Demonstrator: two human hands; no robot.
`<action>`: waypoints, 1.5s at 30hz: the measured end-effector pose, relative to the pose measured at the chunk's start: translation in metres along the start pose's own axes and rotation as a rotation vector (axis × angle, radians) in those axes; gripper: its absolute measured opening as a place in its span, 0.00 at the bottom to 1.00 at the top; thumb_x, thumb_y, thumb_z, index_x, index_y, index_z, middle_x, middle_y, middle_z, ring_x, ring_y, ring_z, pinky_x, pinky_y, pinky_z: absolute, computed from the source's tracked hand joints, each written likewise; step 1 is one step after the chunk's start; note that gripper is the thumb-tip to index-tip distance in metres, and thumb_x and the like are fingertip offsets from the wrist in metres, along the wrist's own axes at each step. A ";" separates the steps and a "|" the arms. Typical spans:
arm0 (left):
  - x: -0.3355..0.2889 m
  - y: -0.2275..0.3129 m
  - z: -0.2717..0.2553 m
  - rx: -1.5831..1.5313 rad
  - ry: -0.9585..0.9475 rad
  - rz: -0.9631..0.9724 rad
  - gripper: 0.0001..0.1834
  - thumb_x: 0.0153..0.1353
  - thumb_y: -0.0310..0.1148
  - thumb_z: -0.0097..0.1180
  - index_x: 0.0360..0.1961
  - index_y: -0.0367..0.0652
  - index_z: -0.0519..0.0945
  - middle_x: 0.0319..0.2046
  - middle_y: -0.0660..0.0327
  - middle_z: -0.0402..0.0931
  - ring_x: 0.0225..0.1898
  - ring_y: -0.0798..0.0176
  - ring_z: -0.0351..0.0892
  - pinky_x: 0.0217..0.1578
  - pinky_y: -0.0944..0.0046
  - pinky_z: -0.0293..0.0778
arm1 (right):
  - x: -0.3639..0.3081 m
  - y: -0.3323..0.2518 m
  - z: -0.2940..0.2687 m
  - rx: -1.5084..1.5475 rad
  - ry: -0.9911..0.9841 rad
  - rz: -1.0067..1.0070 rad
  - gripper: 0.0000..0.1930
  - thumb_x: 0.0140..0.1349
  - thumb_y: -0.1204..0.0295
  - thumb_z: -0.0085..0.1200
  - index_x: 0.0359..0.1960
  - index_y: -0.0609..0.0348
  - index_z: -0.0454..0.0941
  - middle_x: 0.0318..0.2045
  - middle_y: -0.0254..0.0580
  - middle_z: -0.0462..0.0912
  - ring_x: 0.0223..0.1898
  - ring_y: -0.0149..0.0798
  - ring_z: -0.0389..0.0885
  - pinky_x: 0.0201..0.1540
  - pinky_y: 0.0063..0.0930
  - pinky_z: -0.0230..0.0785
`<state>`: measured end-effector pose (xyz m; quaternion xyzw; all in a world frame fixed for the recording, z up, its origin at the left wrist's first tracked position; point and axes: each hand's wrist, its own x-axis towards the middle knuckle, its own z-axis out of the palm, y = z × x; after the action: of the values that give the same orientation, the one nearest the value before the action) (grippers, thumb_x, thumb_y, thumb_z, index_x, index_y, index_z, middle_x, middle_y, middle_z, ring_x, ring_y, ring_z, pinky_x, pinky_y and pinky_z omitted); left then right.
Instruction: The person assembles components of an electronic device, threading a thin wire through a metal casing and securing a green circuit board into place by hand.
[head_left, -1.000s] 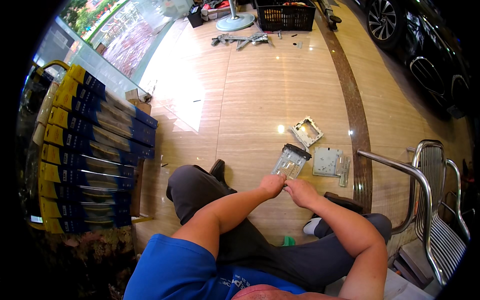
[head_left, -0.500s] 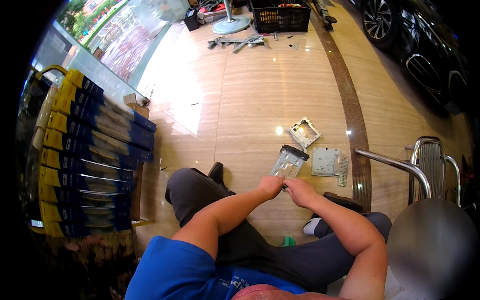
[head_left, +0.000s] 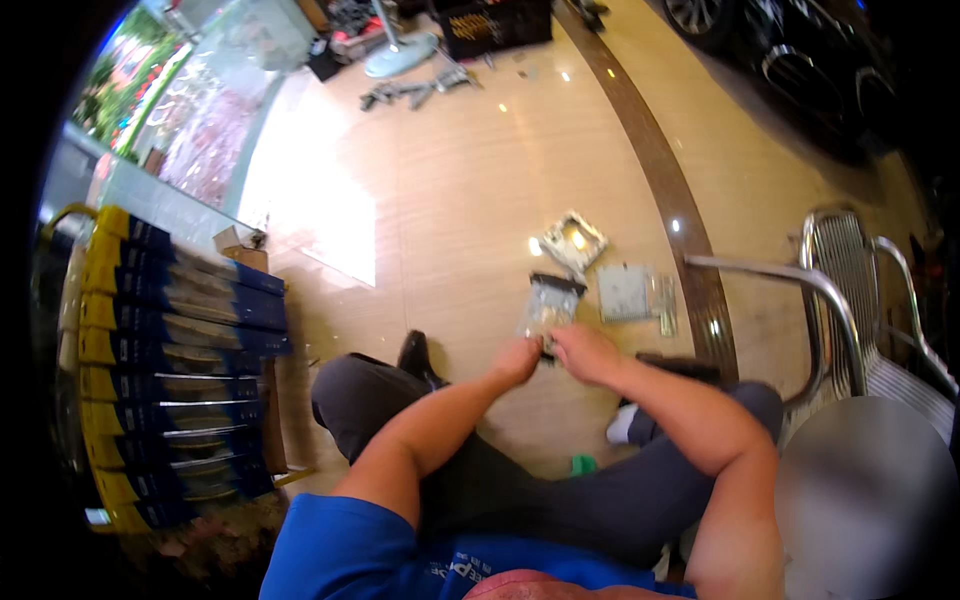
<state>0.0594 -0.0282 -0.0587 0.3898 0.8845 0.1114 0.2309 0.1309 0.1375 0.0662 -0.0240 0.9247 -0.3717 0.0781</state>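
Note:
Both of my hands meet at the near end of a flat metal electronic unit (head_left: 550, 305), a silvery box with a black strip along its far edge. My left hand (head_left: 518, 358) is closed at its near left corner, and my right hand (head_left: 588, 354) is closed beside it, fingertips almost touching. Blur and the fingers hide the exact spot they grip. Just beyond the unit lies a pale square frame (head_left: 556, 236) with an open middle. A grey metal plate (head_left: 623, 293) rests to the right, with a narrow perforated strip (head_left: 664, 303) along its side.
Long blue-and-yellow packages (head_left: 190, 330) stand racked at left. A metal-framed chair (head_left: 845, 270) is at right, with a dark car (head_left: 800, 80) beyond. Farther off are a black crate (head_left: 495, 28), a round stand base (head_left: 400, 55) and grey brackets (head_left: 415, 90). A small green object (head_left: 583, 464) lies near my legs.
The view has swung, so floor items sit farther left and the chair shows more fully. My hands stay together at the unit's near end; the picture is blurrier now.

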 end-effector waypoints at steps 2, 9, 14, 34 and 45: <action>0.006 0.009 -0.017 0.126 -0.183 -0.002 0.10 0.66 0.32 0.40 0.39 0.41 0.73 0.32 0.47 0.80 0.33 0.42 0.81 0.31 0.45 0.76 | 0.001 0.011 -0.004 -0.036 0.019 0.055 0.07 0.58 0.69 0.50 0.33 0.58 0.73 0.31 0.55 0.78 0.37 0.60 0.77 0.38 0.52 0.68; 0.004 0.001 -0.033 -0.154 -0.012 -0.041 0.12 0.63 0.38 0.49 0.37 0.39 0.75 0.33 0.44 0.79 0.37 0.39 0.78 0.37 0.44 0.73 | 0.011 0.008 -0.039 -0.135 0.084 0.077 0.07 0.59 0.70 0.52 0.34 0.61 0.76 0.30 0.56 0.80 0.36 0.58 0.79 0.39 0.50 0.71; 0.000 0.007 -0.035 -0.172 -0.048 -0.073 0.10 0.61 0.37 0.52 0.33 0.40 0.77 0.31 0.45 0.79 0.36 0.41 0.79 0.37 0.46 0.73 | 0.003 0.007 -0.047 -0.126 0.077 0.132 0.09 0.61 0.69 0.52 0.36 0.62 0.77 0.32 0.55 0.81 0.37 0.57 0.80 0.41 0.48 0.71; -0.001 0.003 -0.038 -0.246 -0.016 -0.074 0.10 0.60 0.33 0.53 0.29 0.36 0.78 0.22 0.51 0.80 0.28 0.53 0.82 0.33 0.56 0.76 | 0.006 0.005 -0.040 -0.178 0.036 0.087 0.09 0.62 0.68 0.51 0.36 0.61 0.75 0.32 0.54 0.81 0.39 0.56 0.79 0.42 0.49 0.71; 0.007 0.030 -0.080 -0.683 0.039 -0.154 0.08 0.63 0.29 0.52 0.33 0.33 0.77 0.23 0.56 0.80 0.25 0.66 0.79 0.29 0.65 0.74 | 0.013 0.017 -0.028 0.042 0.026 0.224 0.10 0.57 0.76 0.45 0.38 0.64 0.76 0.36 0.59 0.82 0.42 0.56 0.80 0.46 0.44 0.72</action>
<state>0.0350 -0.0041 0.0199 0.2201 0.8271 0.3906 0.3389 0.1137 0.1677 0.0724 0.0858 0.9147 -0.3801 0.1077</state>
